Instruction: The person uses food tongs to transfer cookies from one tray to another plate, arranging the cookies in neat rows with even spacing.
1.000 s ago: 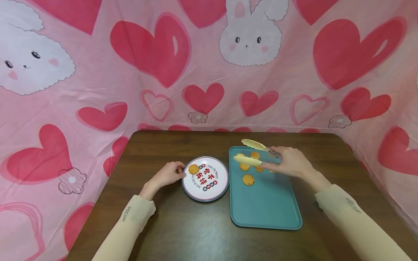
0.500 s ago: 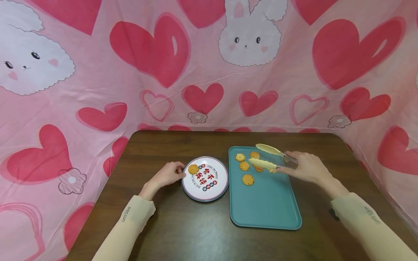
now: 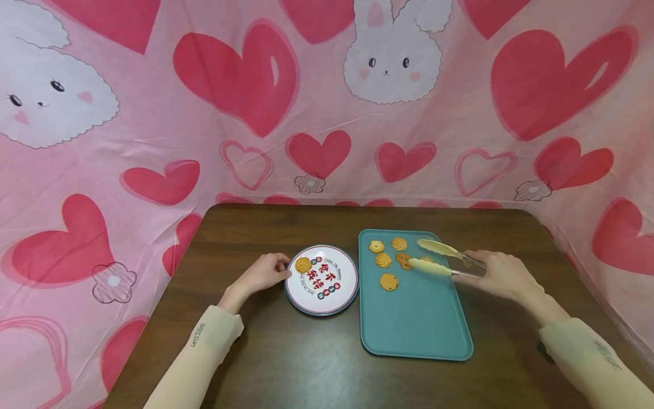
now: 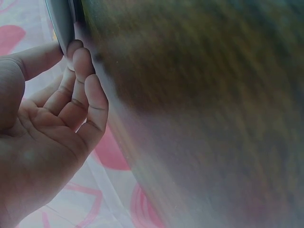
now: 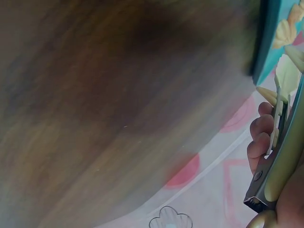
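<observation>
My left hand (image 3: 264, 271) pinches the left rim of a white plate (image 3: 334, 272) between thumb and fingers; the left wrist view shows the plate's edge (image 4: 61, 21) there. A swirled cookie (image 3: 303, 264) lies on the plate's upper left. My right hand (image 3: 506, 276) grips metal tongs (image 3: 434, 266) with pale yellow tips, spread apart over the upper right of a teal tray (image 3: 414, 324). Near the lower tip lies a pretzel-shaped cookie (image 3: 403, 261), and another cookie is partly hidden behind the tips. The tongs' metal handle (image 5: 266, 175) shows in the right wrist view.
On the tray are also a round cookie (image 3: 389, 282), a swirled cookie (image 3: 383, 260), a ring-shaped cookie (image 3: 376, 246) and another swirl cookie (image 3: 399, 243). Plate and tray stand side by side on a brown wooden table (image 3: 286, 363). A pink heart-patterned cloth (image 3: 317, 113) hangs behind.
My right hand has moved right with the tongs, from over the tray's left cookies to its right side, uncovering several cookies. The left hand and plate have stayed put.
</observation>
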The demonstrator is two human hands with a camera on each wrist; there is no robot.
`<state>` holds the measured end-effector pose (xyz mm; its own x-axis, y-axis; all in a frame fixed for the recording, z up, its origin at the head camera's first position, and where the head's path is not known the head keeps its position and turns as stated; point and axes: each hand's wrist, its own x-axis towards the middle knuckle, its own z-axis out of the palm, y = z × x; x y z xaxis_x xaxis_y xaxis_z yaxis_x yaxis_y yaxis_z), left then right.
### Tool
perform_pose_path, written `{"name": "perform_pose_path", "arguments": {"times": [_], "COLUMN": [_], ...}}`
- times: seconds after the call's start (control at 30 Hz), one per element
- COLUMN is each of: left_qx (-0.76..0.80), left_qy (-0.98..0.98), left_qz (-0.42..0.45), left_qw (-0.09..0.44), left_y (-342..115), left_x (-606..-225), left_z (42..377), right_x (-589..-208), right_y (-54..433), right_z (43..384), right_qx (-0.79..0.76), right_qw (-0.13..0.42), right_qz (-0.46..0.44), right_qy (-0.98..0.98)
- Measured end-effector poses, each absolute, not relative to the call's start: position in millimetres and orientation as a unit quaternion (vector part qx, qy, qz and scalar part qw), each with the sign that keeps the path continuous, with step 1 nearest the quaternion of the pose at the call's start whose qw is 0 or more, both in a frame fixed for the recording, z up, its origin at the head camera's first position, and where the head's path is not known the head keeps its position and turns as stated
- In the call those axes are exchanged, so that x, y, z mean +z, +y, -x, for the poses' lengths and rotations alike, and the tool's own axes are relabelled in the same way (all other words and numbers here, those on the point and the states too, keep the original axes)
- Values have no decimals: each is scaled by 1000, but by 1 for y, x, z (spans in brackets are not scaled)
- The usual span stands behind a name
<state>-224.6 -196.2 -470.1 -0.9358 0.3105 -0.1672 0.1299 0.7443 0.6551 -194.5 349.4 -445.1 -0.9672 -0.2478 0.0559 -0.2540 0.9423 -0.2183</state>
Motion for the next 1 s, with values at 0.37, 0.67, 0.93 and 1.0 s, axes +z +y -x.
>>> {"name": "perform_pose_path", "arguments": {"times": [0.37,0.67,0.93,1.0], "left_qx": [336,333,340,340], "left_qy": [925,925,922,922], "left_qz": [-114,-123,-131,-131], "left_qw": [136,132,128,127], "left_y": [-196,-198,-198,-198], "left_x": [-470,-471,-470,-470], "left_z": [225,224,224,224], "right_x": [-448,-445,-445,-445], "right_y": [359,360,362,362], "right_z": [189,186,186,186], "right_qx": [102,97,93,92], "right_qw": [15,11,12,14], "right_qz": [-124,-127,-135,-137], "right_qy": [-987,-987,-986,-986]}}
